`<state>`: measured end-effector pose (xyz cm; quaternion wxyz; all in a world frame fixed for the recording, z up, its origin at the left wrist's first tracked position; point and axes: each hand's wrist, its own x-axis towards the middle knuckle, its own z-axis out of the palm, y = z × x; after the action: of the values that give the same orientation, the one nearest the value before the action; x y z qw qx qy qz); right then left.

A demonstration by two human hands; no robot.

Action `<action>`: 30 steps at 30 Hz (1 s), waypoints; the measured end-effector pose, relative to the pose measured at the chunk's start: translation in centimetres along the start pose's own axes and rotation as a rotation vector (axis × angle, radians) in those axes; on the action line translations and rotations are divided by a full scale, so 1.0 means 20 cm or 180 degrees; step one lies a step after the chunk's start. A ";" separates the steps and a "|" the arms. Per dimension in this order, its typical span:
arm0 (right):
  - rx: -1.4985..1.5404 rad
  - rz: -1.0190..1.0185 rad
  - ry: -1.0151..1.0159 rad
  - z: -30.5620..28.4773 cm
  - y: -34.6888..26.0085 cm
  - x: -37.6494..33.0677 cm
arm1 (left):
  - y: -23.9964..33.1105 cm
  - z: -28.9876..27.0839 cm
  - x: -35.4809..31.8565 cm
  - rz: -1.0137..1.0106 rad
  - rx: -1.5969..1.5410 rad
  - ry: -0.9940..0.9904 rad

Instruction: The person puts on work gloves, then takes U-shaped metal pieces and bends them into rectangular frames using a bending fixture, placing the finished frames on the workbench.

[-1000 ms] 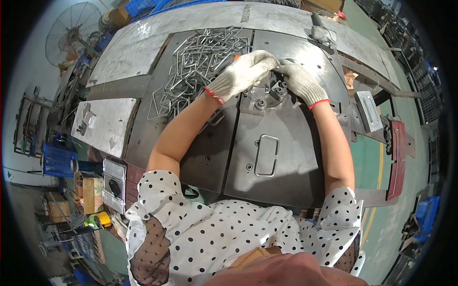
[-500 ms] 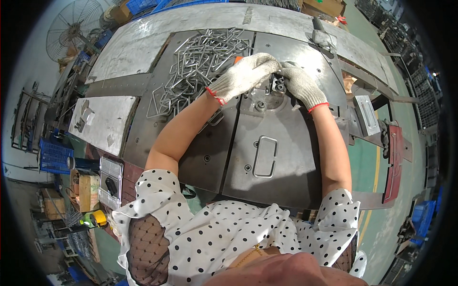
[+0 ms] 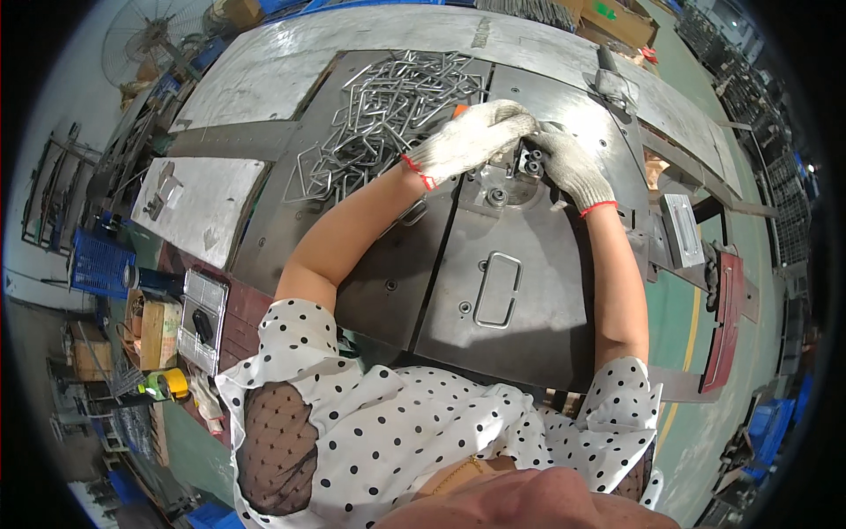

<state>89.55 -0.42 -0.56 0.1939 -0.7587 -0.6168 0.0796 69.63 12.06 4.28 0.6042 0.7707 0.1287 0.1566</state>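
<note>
Both my hands wear white knit gloves with red cuffs, and they meet over a small metal bending fixture (image 3: 531, 164) on the steel tabletop. My left hand (image 3: 476, 137) reaches in from the left, fingers closed at the fixture's far side. Against the fixture's right side, my right hand (image 3: 573, 166) has its fingers curled, tips touching the left glove. Whatever the fingers grip is hidden by the gloves. A tangled pile of bent metal wire loops (image 3: 388, 110) lies left of my left hand. One rectangular wire loop (image 3: 484, 288), with a gap in its right side, lies nearer me.
Bolt heads and a seam mark the steel tabletop (image 3: 546, 344). An orange piece (image 3: 460, 110) shows behind my left glove. To the right are a grey metal block (image 3: 680, 229) and a red panel (image 3: 724, 322). At far left stand a blue crate (image 3: 101, 263) and a fan (image 3: 145, 40).
The whole view has shifted slightly, so the table appears a little farther right. Both hands stay at the fixture in nearly the same pose. The single wire loop has not moved on the tabletop.
</note>
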 end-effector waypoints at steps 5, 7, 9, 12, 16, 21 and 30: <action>0.0083 -0.0339 0.0207 0.04 0.04 0.02 | -0.05 -0.05 0.04 0.0272 -0.0652 0.0184; 0.0132 -0.0222 0.0198 0.04 0.05 0.01 | 0.11 -0.15 -0.01 0.0235 -0.0590 0.0526; 0.0137 -0.0330 0.0270 0.04 0.07 0.01 | 0.30 -0.26 -0.12 0.0747 -0.0199 0.0906; 0.0067 -0.0378 0.0254 0.06 0.09 0.02 | 0.32 -0.49 -0.22 0.1070 -0.0611 0.1426; 0.0086 -0.0435 0.0310 0.08 0.14 0.03 | 0.27 -0.65 -0.31 0.1002 0.0543 0.1410; 0.0137 -0.0485 0.0362 0.07 0.11 0.04 | 0.10 -0.72 -0.54 0.0535 0.2938 0.1073; 0.0224 -0.0317 0.0342 0.04 0.08 0.01 | 0.08 -0.47 -0.90 -0.0243 0.3531 0.0476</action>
<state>90.76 -0.36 -2.00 0.2571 -0.7230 -0.6393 0.0507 49.37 13.13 6.34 0.1027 0.9546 0.2621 0.0976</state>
